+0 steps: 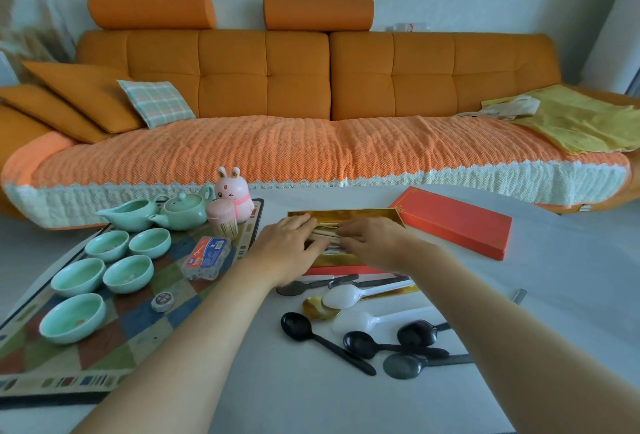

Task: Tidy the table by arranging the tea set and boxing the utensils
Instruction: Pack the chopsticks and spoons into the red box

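Observation:
A gold-lined box lies open at the table's middle, with pale chopsticks lying inside. My left hand and my right hand both rest over the box, fingers laid on the chopsticks. The red lid lies to the right. Several black, white and gold spoons are scattered in front of the box. On the patterned mat at left stand several celadon cups, a teapot and a pitcher.
A pink rabbit toothpick holder, a clear floss-pick box and a small round tin sit on the mat. A small grey object lies at right. An orange sofa runs behind the table.

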`<state>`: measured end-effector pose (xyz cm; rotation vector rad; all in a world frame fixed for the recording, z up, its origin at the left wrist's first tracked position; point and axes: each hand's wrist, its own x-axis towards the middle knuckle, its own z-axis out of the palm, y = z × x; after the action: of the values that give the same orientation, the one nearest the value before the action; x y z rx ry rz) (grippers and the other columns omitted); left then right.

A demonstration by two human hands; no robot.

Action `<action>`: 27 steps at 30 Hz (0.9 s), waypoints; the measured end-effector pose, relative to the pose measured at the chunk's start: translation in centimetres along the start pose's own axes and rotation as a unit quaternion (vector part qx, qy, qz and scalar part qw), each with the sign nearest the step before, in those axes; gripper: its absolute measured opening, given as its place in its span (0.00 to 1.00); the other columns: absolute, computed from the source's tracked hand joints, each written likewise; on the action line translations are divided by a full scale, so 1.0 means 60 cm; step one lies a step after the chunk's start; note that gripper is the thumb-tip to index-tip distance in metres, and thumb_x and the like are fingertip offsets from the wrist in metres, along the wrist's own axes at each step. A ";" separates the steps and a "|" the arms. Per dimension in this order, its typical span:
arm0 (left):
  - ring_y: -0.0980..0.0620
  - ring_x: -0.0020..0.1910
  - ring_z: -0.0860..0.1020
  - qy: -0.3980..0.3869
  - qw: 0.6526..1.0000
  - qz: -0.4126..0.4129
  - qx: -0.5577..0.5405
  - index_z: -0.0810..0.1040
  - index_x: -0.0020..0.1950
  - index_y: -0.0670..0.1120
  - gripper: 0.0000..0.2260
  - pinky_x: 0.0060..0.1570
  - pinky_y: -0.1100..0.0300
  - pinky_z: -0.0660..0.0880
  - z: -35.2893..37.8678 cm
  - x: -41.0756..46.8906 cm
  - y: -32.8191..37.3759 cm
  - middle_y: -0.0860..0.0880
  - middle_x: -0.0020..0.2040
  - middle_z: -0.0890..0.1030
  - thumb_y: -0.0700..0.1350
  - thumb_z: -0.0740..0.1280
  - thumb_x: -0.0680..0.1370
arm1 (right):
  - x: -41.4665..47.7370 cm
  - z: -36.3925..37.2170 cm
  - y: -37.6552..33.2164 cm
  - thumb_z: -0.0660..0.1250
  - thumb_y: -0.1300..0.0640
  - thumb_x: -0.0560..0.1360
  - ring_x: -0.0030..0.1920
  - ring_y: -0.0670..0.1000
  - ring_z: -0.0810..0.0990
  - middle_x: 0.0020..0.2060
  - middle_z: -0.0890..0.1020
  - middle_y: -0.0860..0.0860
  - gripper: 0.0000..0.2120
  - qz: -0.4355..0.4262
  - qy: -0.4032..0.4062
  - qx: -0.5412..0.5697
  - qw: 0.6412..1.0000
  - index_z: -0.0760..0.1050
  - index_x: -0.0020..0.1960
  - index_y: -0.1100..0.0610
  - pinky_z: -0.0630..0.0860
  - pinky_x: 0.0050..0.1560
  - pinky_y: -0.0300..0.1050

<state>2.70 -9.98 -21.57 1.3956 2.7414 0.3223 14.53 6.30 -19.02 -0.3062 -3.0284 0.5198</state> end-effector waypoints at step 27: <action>0.58 0.47 0.76 -0.090 0.994 0.057 -0.008 0.81 0.48 0.57 0.09 0.46 0.58 0.77 -0.049 -0.110 0.059 0.60 0.47 0.77 0.57 0.73 0.69 | -0.100 0.007 0.009 0.59 0.52 0.77 0.45 0.51 0.80 0.44 0.82 0.45 0.12 0.006 0.001 -0.155 0.988 0.81 0.50 0.47 0.80 0.45 0.48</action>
<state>9.00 -13.72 -18.30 1.5005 2.5171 0.2098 20.47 5.45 -19.72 -0.3374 -3.0999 0.0454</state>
